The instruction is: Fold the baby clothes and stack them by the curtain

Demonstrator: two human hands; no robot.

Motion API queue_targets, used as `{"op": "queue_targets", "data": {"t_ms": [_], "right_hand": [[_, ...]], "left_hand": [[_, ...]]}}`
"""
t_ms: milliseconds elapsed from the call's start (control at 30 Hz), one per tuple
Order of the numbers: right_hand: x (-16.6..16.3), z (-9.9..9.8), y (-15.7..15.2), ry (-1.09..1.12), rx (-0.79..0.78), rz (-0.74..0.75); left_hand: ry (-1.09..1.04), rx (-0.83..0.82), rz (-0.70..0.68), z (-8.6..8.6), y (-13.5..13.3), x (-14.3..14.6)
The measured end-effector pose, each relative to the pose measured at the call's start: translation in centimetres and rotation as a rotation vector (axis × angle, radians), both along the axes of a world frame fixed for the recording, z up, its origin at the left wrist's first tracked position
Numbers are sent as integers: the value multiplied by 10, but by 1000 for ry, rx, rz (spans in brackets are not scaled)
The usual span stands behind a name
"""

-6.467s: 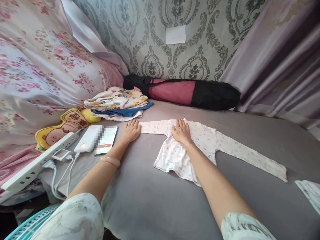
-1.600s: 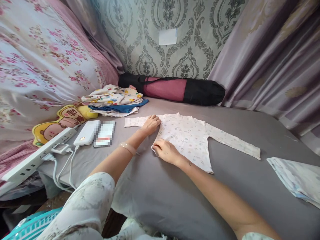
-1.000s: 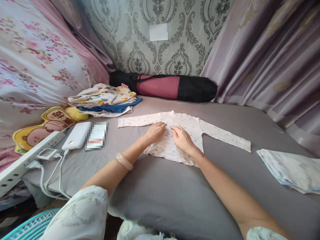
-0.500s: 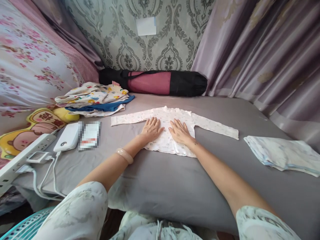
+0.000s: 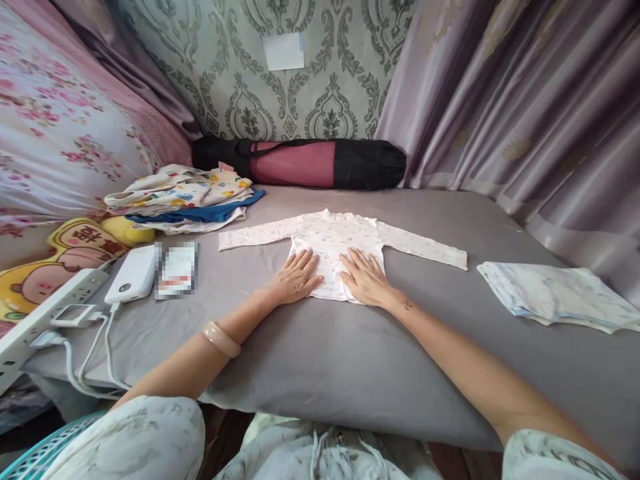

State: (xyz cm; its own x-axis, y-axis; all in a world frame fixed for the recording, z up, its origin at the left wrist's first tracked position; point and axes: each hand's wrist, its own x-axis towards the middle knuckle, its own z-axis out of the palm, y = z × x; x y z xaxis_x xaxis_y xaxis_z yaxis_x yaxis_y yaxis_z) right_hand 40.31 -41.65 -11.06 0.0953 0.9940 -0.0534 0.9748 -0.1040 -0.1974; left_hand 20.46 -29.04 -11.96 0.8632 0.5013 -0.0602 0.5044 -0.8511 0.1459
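A small white long-sleeved baby top (image 5: 336,235) with a faint print lies spread flat on the grey bed sheet (image 5: 350,360), both sleeves stretched out to the sides. My left hand (image 5: 295,275) rests flat and open on the top's lower left hem. My right hand (image 5: 366,276) lies flat and open on the lower right hem. A pale bangle sits on my left wrist.
A stack of folded colourful clothes (image 5: 185,197) lies at the back left. A folded pale cloth (image 5: 550,293) sits to the right. A power bank (image 5: 131,283), a phone (image 5: 176,269) and a power strip (image 5: 45,313) lie at the left. A black and pink roll bag (image 5: 305,163) lies against the wall.
Both hands have slid down the top from its chest to its lower hem, smoothing it flat. Earlier the top lay askew with one hand on its sleeve.
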Motion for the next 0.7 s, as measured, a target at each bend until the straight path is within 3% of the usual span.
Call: {"op": "queue_targets", "data": {"t_ms": [300, 433, 567, 700], "right_hand": [[7, 5, -43, 55, -52, 55], [7, 7, -43, 88, -36, 54], [17, 12, -39, 232, -53, 74], [56, 21, -31, 452, 126, -46]], "left_hand": [[39, -59, -22, 3, 5, -38], [79, -65, -69, 13, 10, -36], [145, -102, -90, 34, 17, -27], [83, -55, -28, 47, 20, -6]]}}
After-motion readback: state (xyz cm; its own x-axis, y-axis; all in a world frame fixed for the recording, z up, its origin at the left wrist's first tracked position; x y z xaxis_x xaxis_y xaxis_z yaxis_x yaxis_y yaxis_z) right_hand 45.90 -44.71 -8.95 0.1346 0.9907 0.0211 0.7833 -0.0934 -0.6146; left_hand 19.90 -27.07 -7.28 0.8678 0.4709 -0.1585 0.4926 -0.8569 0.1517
